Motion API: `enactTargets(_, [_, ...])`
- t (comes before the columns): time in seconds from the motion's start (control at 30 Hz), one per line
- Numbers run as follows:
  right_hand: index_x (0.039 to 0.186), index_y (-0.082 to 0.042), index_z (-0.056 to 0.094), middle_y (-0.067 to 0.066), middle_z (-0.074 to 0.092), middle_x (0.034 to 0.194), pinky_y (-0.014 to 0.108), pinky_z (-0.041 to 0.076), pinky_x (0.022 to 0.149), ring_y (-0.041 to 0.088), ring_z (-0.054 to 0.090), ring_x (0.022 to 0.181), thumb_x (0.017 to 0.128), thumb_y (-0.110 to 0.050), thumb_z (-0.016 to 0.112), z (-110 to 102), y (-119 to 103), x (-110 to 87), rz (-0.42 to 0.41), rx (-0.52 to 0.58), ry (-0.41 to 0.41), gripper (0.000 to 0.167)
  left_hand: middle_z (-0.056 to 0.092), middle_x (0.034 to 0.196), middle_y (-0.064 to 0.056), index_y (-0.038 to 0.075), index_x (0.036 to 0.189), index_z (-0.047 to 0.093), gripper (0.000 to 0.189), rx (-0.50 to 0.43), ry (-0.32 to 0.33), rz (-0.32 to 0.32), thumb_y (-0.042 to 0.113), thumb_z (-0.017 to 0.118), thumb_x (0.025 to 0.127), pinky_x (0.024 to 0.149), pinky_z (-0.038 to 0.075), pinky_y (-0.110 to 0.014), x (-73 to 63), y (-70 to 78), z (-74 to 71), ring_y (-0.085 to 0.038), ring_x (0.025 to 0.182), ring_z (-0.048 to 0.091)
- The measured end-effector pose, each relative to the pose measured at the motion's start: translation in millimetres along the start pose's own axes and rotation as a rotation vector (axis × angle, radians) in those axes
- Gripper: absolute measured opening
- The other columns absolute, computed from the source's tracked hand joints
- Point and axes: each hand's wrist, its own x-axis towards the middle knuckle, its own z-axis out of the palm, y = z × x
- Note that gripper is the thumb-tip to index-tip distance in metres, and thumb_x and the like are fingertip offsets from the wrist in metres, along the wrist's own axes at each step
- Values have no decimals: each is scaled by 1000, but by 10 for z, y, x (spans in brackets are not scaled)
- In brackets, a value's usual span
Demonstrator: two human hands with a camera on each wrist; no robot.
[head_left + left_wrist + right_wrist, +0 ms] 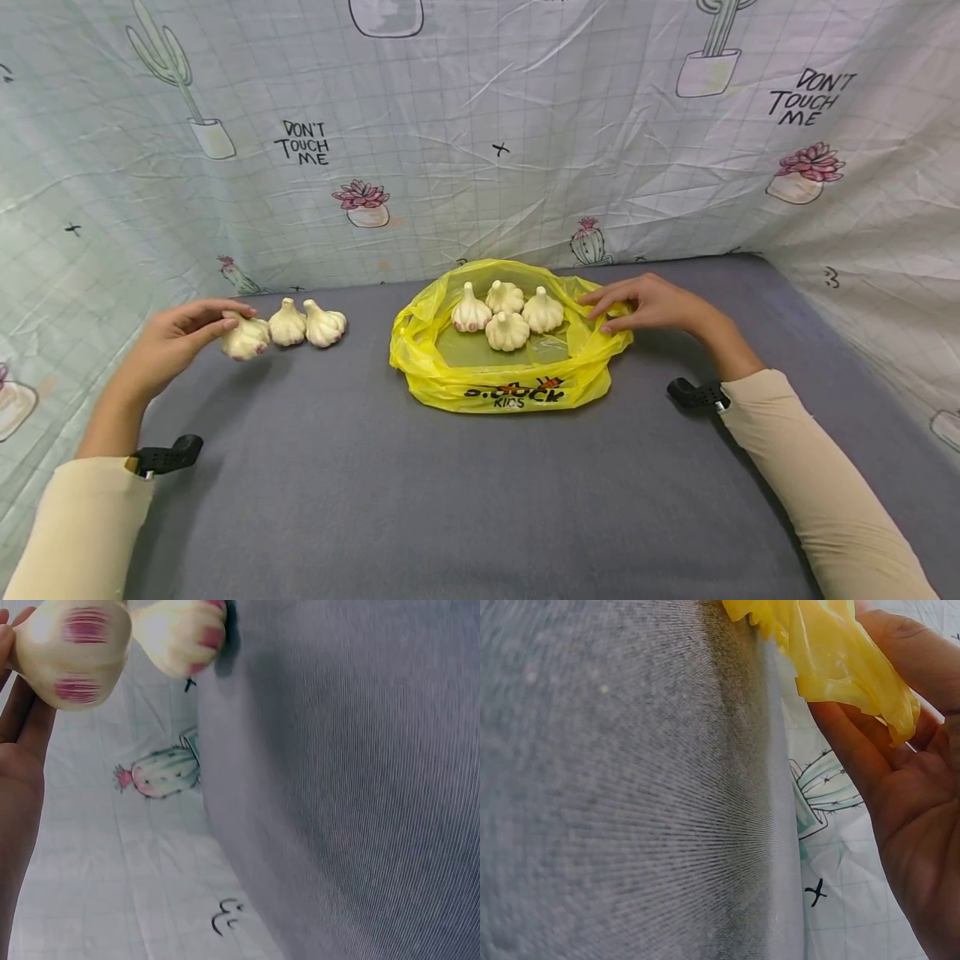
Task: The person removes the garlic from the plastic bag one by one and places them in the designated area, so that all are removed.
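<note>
At the left of the head view, my left hand (pixel 168 346) pinches a garlic bulb (pixel 246 337) between thumb and fingers. The left wrist view shows this bulb (pixel 73 652) close up, with purple patches. Two more garlic bulbs, one nearer (pixel 288 323) and one farther right (pixel 325 325), lie on the cloth beside it. A yellow plastic bag (pixel 510 398) sits spread wide in the middle, with several garlic bulbs (pixel 507 331) inside. My right hand (pixel 656 304) grips the bag's right rim; in the right wrist view the yellow film (pixel 832 660) passes between thumb and fingers.
Grey cloth (pixel 420 500) covers the table. Behind it and at the sides hangs a pale curtain (pixel 450 125) printed with cacti and lettering. Each wrist carries a black camera mount, one on the left (pixel 171 455) and one on the right (pixel 693 395).
</note>
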Motion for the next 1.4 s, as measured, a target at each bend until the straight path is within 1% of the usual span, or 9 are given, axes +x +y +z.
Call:
enactTargets(0.17, [113,-18,79,11,65,137,24,41,56,6,45,66,89,-18,81,13,23,5,-8,-12,-6,23,68,125,3,-1,129,65,29,20,-10,-9,14,54,107,87,43,-10,-38,-66,-91,-2,118,57])
enactTargets(0.27, [112,-19,79,10,65,136,24,40,55,5,39,61,90,-18,80,13,42,7,-8,-20,-3,23,68,123,6,-1,128,65,28,35,-1,-8,13,53,107,87,43,-10,-52,-110,-114,-1,117,56])
enactTargets(0.4, [113,-20,79,10,65,137,24,39,56,6,42,64,89,-19,81,14,55,19,-9,-12,-2,23,68,125,4,2,128,66,28,65,25,-22,14,52,108,84,43,-9,-63,-194,-108,0,113,57])
enactTargets(0.53, [113,-19,79,10,65,137,24,39,56,8,51,74,90,-18,81,15,51,30,-9,5,-8,23,66,124,8,5,130,66,30,97,44,-72,20,50,109,80,42,-9,-59,-280,-100,0,108,56])
enactTargets(0.63, [113,-20,79,9,65,137,24,39,55,7,47,69,90,-19,80,9,50,26,1,1,-7,23,65,124,7,5,130,65,30,97,55,-99,21,49,109,79,42,-11,-34,-324,-90,-2,104,56])
enactTargets(0.77, [113,-20,79,10,65,137,24,38,55,6,37,62,90,-20,80,6,53,23,1,-11,-7,23,66,123,1,4,126,66,26,68,69,-93,15,51,108,78,44,-13,3,-402,-61,-3,102,57])
enactTargets(1.0, [113,-19,79,13,65,136,24,38,53,3,33,57,90,-18,80,10,47,38,-13,-4,-7,23,68,123,1,1,125,65,26,46,88,-107,13,50,108,79,44,-13,35,-509,-34,-1,103,57])
enactTargets(1.27, [113,-17,79,13,64,138,24,39,54,5,39,61,90,-17,80,5,28,51,-3,8,-17,24,67,116,18,-8,126,60,31,-23,81,-117,14,47,109,80,45,-13,112,-591,-20,0,105,57])
enactTargets(1.4, [114,-16,79,13,64,137,24,40,54,4,37,59,90,-17,80,4,24,53,-4,4,-17,24,68,114,18,-13,124,59,29,-85,98,-96,8,48,108,80,46,-13,140,-660,-10,0,106,58])
